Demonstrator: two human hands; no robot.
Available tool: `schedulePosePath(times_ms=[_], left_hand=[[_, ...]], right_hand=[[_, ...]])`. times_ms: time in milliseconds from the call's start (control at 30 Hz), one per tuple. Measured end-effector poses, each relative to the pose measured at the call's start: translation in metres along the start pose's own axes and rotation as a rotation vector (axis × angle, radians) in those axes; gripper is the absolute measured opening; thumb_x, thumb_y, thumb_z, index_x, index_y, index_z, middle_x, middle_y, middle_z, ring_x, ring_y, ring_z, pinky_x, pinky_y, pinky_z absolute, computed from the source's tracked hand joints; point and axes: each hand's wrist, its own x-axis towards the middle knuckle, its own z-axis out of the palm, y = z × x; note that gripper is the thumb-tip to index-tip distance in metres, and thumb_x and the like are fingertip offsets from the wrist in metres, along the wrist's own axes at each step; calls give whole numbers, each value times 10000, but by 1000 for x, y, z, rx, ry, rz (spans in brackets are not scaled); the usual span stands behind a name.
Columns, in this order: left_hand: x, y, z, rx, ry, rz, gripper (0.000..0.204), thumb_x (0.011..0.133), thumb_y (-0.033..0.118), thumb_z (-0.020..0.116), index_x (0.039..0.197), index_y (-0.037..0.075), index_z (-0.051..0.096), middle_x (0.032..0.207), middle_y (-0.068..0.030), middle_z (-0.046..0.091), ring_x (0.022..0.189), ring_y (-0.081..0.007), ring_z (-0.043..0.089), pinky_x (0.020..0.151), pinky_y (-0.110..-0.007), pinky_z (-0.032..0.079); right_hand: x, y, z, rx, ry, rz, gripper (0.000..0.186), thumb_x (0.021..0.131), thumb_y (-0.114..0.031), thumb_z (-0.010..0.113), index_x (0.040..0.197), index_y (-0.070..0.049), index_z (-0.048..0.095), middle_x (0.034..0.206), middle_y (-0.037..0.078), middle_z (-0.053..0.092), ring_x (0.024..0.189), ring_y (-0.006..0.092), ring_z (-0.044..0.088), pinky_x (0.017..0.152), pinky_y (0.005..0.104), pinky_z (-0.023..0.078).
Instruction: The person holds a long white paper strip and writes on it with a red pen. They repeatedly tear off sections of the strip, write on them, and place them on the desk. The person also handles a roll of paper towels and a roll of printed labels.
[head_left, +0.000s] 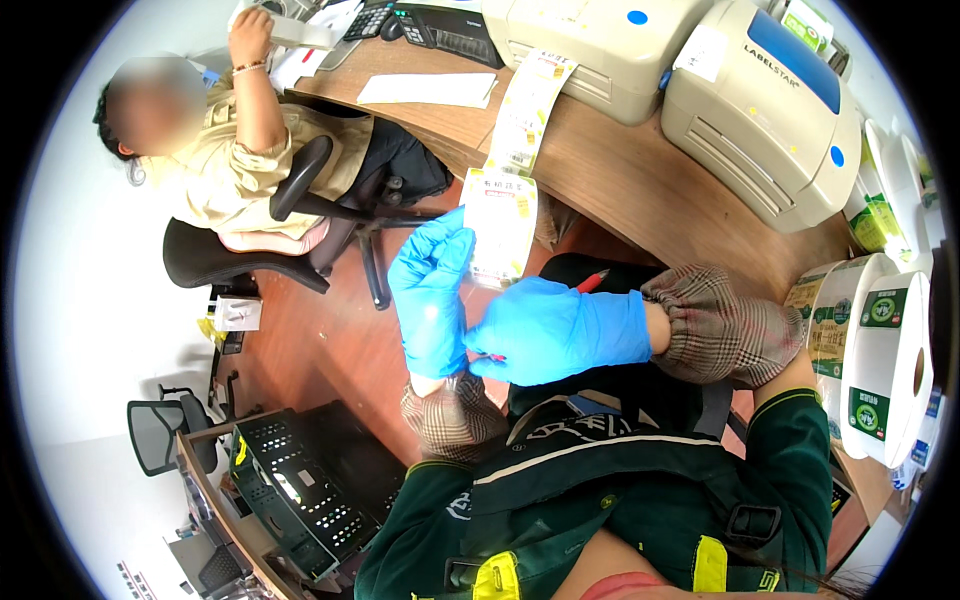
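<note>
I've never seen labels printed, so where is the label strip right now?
In the head view, above centre, the label strip runs from the left beige label printer past the wooden desk's edge to the blue-gloved left hand.

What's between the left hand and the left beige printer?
Label strip, running from the left hand up over the edge of the desk to the left beige printer; seen in the head view.

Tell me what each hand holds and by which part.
The left hand pinches the label strip by its left edge, near the lower end; the right hand grips a red pen around its middle.
</note>
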Motion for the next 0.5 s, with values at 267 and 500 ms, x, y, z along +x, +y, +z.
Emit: schedulePosePath(times_ms=[267,500], left_hand=[[-4,5,-3,-65,19,76,242,872,46,621,1103,-26,622,1036,-93,670,905,-147,642,830,-269,511],[-3,7,0,-71,-9,104,226,874,50,620,1089,-19,629,1033,-79,671,916,-133,635,837,-259,495]], right_hand=[[1,-15,-108,-122,-273,218,412,795,-424,620,756,-15,631,760,174,618,672,339,593,614,401,476],[-21,43,-126,-456,383,260,276,819,-314,640,849,-40,647,793,169,619,747,320,599,655,378,494]])
